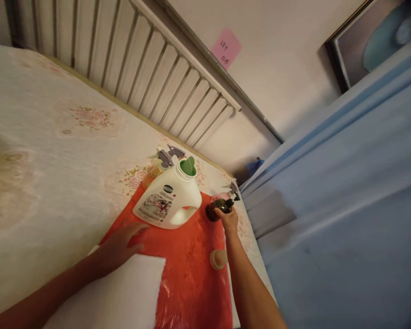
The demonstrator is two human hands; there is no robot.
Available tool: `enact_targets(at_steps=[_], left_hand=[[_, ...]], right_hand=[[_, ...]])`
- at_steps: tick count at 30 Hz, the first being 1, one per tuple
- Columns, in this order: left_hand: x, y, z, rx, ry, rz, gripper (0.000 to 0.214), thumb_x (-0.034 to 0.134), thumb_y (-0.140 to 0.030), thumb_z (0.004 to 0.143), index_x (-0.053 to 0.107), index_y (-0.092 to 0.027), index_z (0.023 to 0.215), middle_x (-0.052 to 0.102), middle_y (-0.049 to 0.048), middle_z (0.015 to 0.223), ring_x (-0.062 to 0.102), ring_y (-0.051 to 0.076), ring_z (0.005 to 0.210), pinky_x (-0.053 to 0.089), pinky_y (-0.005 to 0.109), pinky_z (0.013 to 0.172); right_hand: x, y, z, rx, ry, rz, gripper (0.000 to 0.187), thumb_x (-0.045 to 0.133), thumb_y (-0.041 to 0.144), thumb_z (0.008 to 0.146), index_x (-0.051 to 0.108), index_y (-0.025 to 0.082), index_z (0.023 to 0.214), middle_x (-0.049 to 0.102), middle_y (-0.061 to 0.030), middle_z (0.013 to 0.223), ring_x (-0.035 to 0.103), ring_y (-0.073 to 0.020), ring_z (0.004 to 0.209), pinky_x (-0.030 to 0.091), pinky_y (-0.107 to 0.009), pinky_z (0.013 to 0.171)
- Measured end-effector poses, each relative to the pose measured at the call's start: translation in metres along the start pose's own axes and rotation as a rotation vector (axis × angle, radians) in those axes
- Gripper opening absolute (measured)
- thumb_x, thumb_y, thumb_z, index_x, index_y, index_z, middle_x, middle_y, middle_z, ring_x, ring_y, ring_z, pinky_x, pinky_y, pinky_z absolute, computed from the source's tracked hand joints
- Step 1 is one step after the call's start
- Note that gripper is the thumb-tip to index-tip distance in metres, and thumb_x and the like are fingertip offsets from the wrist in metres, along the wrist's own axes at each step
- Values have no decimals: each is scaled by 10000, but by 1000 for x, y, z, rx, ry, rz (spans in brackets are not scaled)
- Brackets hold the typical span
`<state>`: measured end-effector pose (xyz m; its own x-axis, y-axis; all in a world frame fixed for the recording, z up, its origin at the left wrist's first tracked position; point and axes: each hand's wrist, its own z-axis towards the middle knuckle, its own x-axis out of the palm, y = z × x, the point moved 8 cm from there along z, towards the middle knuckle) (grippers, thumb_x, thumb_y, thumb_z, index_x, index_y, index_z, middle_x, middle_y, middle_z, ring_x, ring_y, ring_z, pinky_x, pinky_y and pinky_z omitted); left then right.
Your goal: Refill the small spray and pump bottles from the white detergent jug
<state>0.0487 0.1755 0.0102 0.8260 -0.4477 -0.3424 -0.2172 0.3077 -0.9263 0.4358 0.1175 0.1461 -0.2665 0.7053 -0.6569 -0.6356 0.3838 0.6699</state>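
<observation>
My right hand [229,220] grips a small dark bottle [212,212] with a black top, at the right edge of a red plastic sheet [188,283]. My left hand [128,240] is held over the sheet's left part with its fingers apart and nothing in it. Closest to that hand is a big white jug [188,196] with a handle, a picture label and a green spout in its uncapped mouth. A small beige cup or cap [218,259] sits near the right forearm. White paper or cloth [130,288] lies partly under the left forearm.
Grey spray heads [166,157] show behind the jug, near an orange-tinted bottle [152,176]. A pinkish spray bottle [219,197] stands behind the dark one. The flowered tablecloth [48,160] meets a radiator [150,68]. Blue curtain [345,219] hangs along the right side.
</observation>
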Motion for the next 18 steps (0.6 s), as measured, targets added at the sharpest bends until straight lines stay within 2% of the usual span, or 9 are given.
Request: enact_targets(at_steps=[3,7,12,18], left_hand=[[1,5,-1,-10,-3,-15,461,588,-375,732,632,-239,1170,703,59,1181,662,295,1090,525,411,972],[3,14,-1,-4,-14,-20,458,603,-361,733,625,-280,1183,707,44,1198,657,306,1105,509,443,999],[7,26,-2,6,-28,-36,426,615,-347,733,628,-412,1153,708,-52,1199,657,299,1103,505,477,999],[10,41,-6,-17,-59,-32,470,627,-366,730,612,-472,1188,697,-61,1233,623,327,1169,457,519,1047]], right_hand=[[29,6,13,-19,-11,9,516,800,427,521,688,186,963,759,-72,888,704,-278,845,515,-336,745],[57,10,31,-27,-38,29,511,792,420,522,688,148,941,754,-104,888,701,-276,806,520,-342,733],[77,8,47,-9,-89,39,502,779,391,515,687,136,937,752,-108,853,693,-284,800,521,-360,731],[94,13,45,-24,-107,51,458,729,386,584,677,122,955,744,-109,862,684,-283,834,501,-360,751]])
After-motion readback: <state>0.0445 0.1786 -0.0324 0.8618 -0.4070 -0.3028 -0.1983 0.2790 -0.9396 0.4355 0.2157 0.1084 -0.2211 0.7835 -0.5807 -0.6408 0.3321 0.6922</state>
